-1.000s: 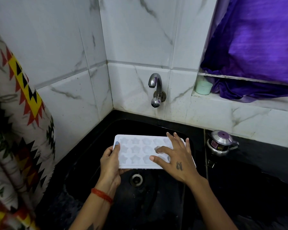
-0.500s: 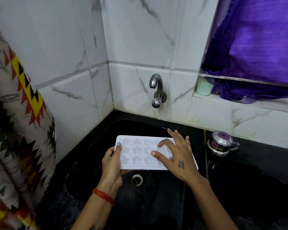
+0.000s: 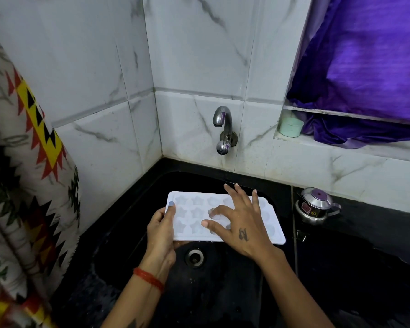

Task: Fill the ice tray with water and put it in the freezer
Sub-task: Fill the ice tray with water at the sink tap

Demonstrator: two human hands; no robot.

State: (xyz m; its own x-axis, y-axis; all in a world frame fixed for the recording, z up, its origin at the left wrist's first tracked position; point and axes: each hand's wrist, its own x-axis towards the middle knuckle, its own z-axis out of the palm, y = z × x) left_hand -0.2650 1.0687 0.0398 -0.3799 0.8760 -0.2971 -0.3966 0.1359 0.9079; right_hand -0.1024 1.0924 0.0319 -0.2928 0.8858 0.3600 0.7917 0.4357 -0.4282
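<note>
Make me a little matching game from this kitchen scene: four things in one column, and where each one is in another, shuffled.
Things:
1. ice tray
2. tap
3. mint-green cup
4. steel pot with purple knob

Places:
A. on the black counter right of the sink
B. on the marble ledge beside the purple cloth
C. held over the sink, above the drain
D. fixed to the tiled back wall

Pairs: 1-C, 2-D, 3-B, 4-A
</note>
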